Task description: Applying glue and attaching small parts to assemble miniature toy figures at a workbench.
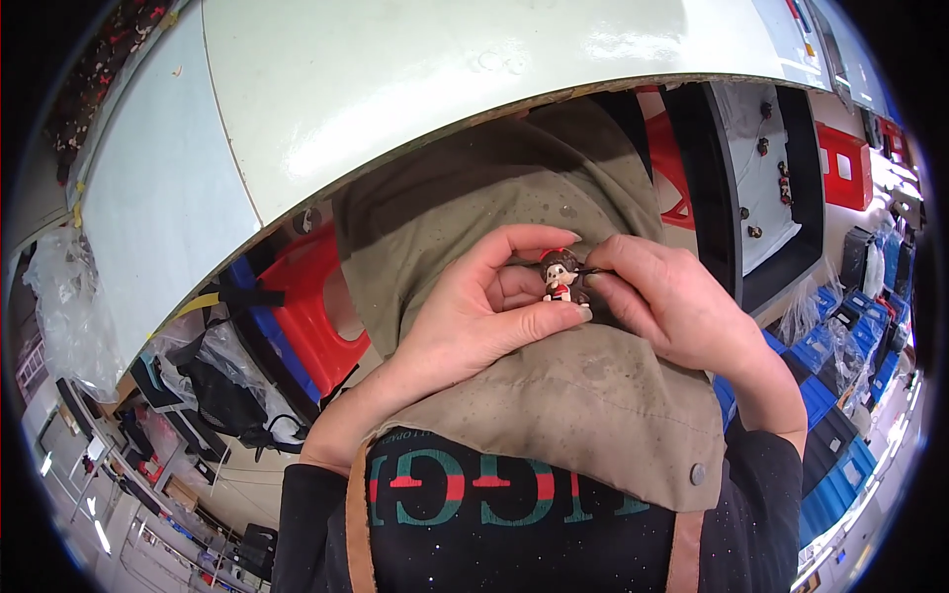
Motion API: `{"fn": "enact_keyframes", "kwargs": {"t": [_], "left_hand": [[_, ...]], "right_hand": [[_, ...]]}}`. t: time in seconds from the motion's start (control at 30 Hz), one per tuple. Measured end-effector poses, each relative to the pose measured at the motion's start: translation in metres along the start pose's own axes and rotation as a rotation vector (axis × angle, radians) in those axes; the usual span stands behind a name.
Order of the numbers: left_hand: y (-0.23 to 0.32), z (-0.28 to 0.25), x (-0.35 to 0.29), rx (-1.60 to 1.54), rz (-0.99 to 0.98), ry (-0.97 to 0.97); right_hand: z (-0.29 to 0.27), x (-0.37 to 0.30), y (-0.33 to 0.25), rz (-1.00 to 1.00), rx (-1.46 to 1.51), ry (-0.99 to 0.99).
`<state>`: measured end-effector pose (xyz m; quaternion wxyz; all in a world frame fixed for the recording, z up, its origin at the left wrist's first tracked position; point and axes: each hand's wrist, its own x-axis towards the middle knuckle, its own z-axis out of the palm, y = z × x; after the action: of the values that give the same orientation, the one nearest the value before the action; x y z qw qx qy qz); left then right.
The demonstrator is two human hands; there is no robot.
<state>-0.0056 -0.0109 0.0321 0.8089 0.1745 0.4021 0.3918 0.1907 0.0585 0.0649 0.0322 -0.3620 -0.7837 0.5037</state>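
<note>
Over my lap, my left hand [499, 301] is closed around a small toy figurine [560, 281], thumb below it and fingers behind. The figurine has dark brown hair with a bit of red on top, a pale face and a red and black body. My right hand [662, 292] pinches a thin dark tool [593, 271] whose tip meets the side of the figurine's head. Most of that tool is hidden by my fingers, so its kind does not show.
A pale worktable [415, 79] curves across the top. At right, a black tray [727, 188] lined with white sheet holds several small figurines. Red stools [311, 316] stand under the table. Blue bins [825, 395] line the right; plastic bags [74, 306] hang at left.
</note>
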Motion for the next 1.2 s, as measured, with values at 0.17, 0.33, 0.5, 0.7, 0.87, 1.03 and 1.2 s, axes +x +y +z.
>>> {"fn": "enact_keyframes", "kwargs": {"t": [0.17, 0.33, 0.5, 0.7, 0.87, 1.03, 1.2], "left_hand": [[0.001, 0.005, -0.003, -0.019, -0.007, 0.010], [0.000, 0.005, -0.001, 0.000, -0.016, 0.003], [0.000, 0.004, -0.002, 0.014, -0.015, -0.018], [0.000, 0.001, 0.000, 0.032, -0.033, -0.041], [0.002, 0.004, 0.001, 0.055, -0.064, -0.046], [0.001, 0.005, 0.005, -0.020, -0.042, -0.042], [-0.002, 0.006, 0.005, -0.017, -0.004, -0.034]], "right_hand": [[0.004, -0.005, -0.007, -0.005, -0.268, 0.055], [0.005, -0.003, -0.003, -0.018, -0.344, 0.037], [0.001, 0.000, -0.003, -0.027, -0.336, -0.003], [-0.005, 0.006, 0.006, -0.144, -0.293, -0.037], [-0.006, 0.004, 0.012, -0.185, -0.297, -0.025], [-0.008, 0.005, 0.013, -0.206, -0.310, -0.018], [-0.005, 0.004, 0.013, -0.175, -0.286, 0.022]]}}
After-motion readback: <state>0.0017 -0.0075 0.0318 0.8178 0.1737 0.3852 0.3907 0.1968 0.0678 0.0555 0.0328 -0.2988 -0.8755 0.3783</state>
